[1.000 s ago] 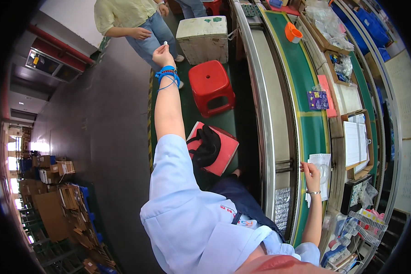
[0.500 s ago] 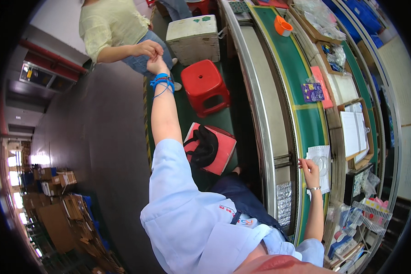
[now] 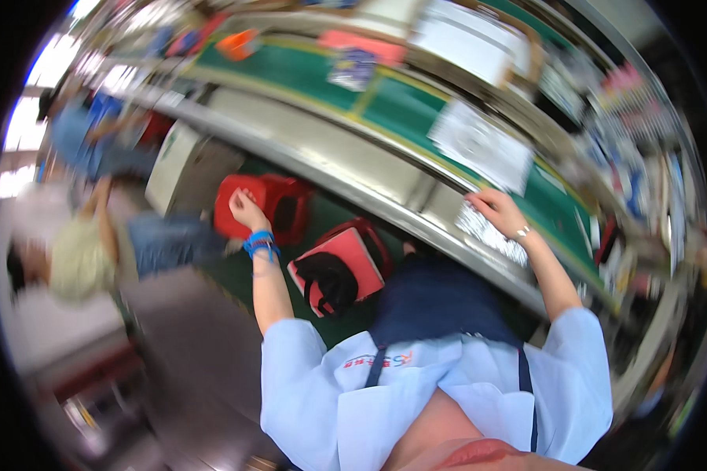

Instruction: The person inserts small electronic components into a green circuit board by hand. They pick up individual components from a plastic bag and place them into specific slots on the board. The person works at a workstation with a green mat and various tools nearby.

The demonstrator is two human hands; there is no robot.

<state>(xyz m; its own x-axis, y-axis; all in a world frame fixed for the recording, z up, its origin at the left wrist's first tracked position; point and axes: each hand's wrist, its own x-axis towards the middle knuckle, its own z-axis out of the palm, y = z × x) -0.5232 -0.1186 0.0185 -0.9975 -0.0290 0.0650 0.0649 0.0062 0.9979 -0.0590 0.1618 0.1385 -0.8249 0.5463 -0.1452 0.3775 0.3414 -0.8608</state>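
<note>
My left hand (image 3: 247, 210), with a blue coiled band round its wrist, is raised over the red plastic stool (image 3: 279, 206). Its fingers are closed; anything within them is too small or hidden to name. My right hand (image 3: 501, 213), wearing a metal watch or bracelet, hovers at the edge of the workbench line. The fingers are loosely bent and apart, and nothing shows in them. Just beyond it, white printed sheets with a clear round piece (image 3: 479, 143) lie on the green belt (image 3: 404, 110). A silver foil-like sheet (image 3: 479, 231) is on the metal ledge below that hand.
A black cap-like cloth item (image 3: 326, 282) lies on a pink-topped stool seat (image 3: 357, 263). Farther along the belt are a purple packet (image 3: 352, 69) and an orange cup (image 3: 238, 45). A person in yellow (image 3: 86, 247) stands left, by a white box (image 3: 173, 169); another person in blue (image 3: 86, 141) is behind.
My view has swung right toward the bench. My left hand has come away from the co-worker's hands and back toward me; my right hand has moved off the white sheets.
</note>
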